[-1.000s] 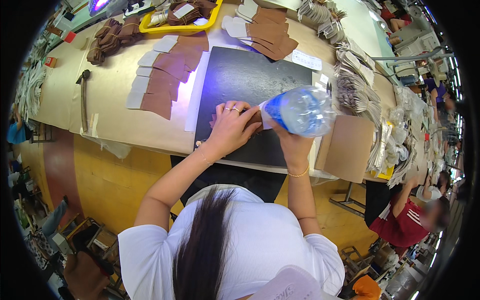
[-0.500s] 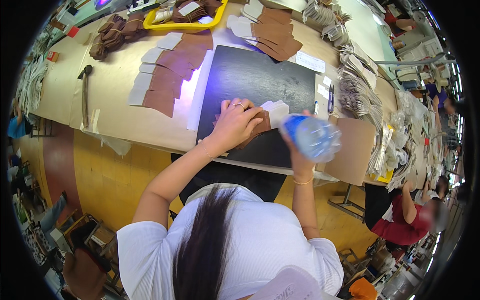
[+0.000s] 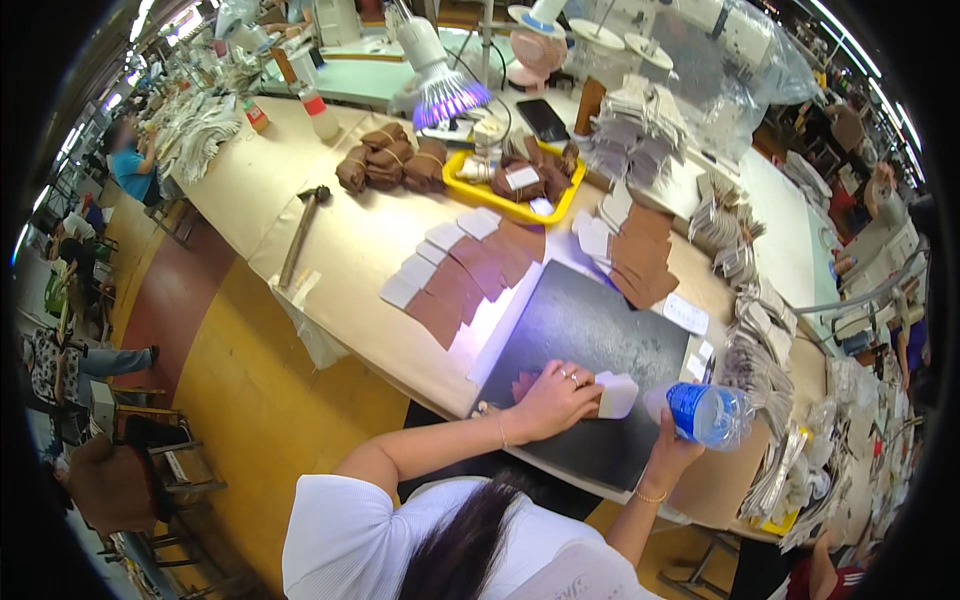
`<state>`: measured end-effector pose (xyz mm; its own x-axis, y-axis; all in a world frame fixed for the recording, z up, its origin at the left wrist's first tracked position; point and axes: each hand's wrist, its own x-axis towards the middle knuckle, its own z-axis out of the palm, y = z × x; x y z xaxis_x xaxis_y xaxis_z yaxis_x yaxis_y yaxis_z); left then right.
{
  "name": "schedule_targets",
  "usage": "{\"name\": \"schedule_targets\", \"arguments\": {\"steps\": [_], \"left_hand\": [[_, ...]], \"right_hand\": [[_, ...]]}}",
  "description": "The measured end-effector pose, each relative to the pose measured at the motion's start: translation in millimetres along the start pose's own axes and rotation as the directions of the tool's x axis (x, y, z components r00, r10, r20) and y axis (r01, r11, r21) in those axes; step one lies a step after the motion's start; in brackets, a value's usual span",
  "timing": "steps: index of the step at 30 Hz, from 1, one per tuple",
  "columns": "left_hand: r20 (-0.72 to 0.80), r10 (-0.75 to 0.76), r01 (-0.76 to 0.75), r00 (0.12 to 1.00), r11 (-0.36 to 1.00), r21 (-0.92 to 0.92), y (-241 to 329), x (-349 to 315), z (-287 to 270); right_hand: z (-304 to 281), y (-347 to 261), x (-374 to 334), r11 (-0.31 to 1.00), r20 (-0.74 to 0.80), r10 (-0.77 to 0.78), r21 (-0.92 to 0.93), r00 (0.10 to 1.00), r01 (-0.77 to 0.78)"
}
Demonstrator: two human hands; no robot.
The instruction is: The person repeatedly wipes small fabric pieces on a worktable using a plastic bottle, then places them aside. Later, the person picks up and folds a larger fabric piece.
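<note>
On the black board (image 3: 590, 320) my left hand (image 3: 557, 402) presses down with bent fingers over a small stack of flat brown pieces with white ends (image 3: 617, 396), most of it hidden beneath the hand. My right hand (image 3: 677, 452) grips a clear plastic bottle (image 3: 712, 414) with a blue label, tilted above the board's right edge. Overlapping brown-and-white pieces (image 3: 465, 268) lie fanned out left of the board. A second fan of such pieces (image 3: 640, 250) lies at its far side.
A lamp (image 3: 440, 80) shines violet light over the table. Beyond the fans stands a yellow tray (image 3: 515, 208) with brown bundles. Tied brown bundles (image 3: 390, 160) and a hammer (image 3: 303, 235) lie farther left. Stacked pale pieces (image 3: 750, 350) line the right side; a phone (image 3: 542, 120) lies behind.
The view has swung up and to the left, bringing the lamp and back of the table in. My right hand still holds the bottle, now less blurred; my left hand stays on the pieces.
</note>
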<state>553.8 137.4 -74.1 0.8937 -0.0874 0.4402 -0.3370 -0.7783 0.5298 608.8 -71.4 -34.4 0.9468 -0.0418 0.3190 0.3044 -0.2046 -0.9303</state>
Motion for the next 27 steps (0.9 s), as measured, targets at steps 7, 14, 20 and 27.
{"name": "schedule_targets", "arguments": {"steps": [7, 14, 20, 27], "left_hand": [[0.222, -0.157, 0.201, 0.962, 0.962, -0.188, 2.3, 12.5, -8.4], [0.412, -0.355, 0.539, 0.839, 0.643, -0.543, -23.9, 26.1, -38.1], [0.54, -0.544, 0.603, 0.642, -0.077, -0.794, -54.1, 7.1, -60.1], [0.026, -0.848, -0.014, 0.529, -0.039, -0.999, -113.6, -14.3, -66.2]], "right_hand": [[-15.4, 11.5, -2.2, 0.989, -0.103, 0.143, 0.041, 0.984, -0.139], [-22.5, -7.8, 0.6, 0.999, -0.112, 0.044, 0.013, 0.993, -0.042], [-47.4, 26.7, -8.0, 0.995, -0.203, 0.063, -0.065, 0.977, -0.078], [-40.2, 23.3, -6.5, 0.998, -0.176, 0.064, -0.015, 0.982, -0.068]]}}
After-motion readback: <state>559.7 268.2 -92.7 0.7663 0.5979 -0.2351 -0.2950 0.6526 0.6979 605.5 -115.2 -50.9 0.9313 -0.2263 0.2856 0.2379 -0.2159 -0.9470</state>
